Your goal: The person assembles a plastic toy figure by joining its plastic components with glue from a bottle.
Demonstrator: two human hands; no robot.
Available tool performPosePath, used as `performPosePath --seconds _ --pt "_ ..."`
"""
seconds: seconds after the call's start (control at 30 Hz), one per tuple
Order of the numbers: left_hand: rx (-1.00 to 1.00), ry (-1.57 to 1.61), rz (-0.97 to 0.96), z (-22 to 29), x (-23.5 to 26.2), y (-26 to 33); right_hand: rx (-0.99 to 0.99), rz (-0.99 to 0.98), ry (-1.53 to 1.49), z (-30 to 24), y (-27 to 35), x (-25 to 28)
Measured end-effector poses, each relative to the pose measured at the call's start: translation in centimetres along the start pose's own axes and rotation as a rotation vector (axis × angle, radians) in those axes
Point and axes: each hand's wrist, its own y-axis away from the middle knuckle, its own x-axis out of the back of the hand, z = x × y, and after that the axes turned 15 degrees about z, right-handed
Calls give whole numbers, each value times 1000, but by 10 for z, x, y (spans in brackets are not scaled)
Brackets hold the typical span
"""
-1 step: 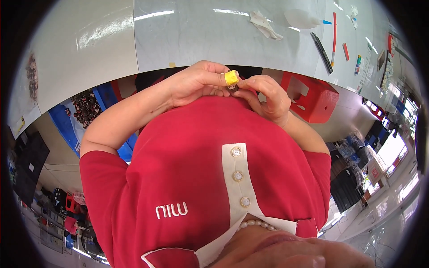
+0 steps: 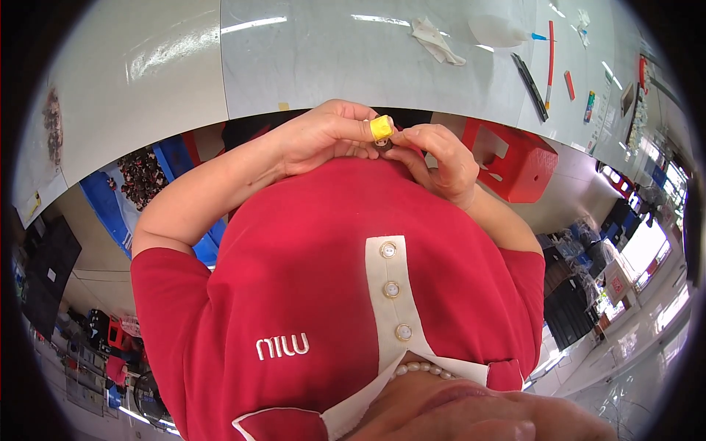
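My left hand (image 2: 323, 138) is closed in a pinch close to my chest. Yellow tape (image 2: 382, 128) wraps the end of its thumb. Between thumb and fingers it grips a small dark brown piece (image 2: 383, 144) with a pale patch, perhaps a little figure; most of it is hidden by the fingers. From the other side my right hand (image 2: 441, 158) meets it, thumb and forefinger pinched at the piece's edge. Whether the right fingers hold something tiny of their own cannot be made out.
The grey table (image 2: 309, 66) spans ahead. On it lie a crumpled white cloth (image 2: 435, 42), a white bottle with blue tip (image 2: 500, 31), a black pen-like tool (image 2: 529, 86) and a red brush (image 2: 550, 62). A blue bin (image 2: 105, 198) of small brown pieces stands lower left, a red stool (image 2: 518, 165) right.
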Motion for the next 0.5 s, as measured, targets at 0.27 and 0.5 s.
performPosePath --seconds 0.27,0.5 --pt "15 20 22 -8 2 -1 11 -174 47 -5 -15 5" --pt "-15 -45 33 -9 2 -1 -39 -283 -97 7 -16 7"
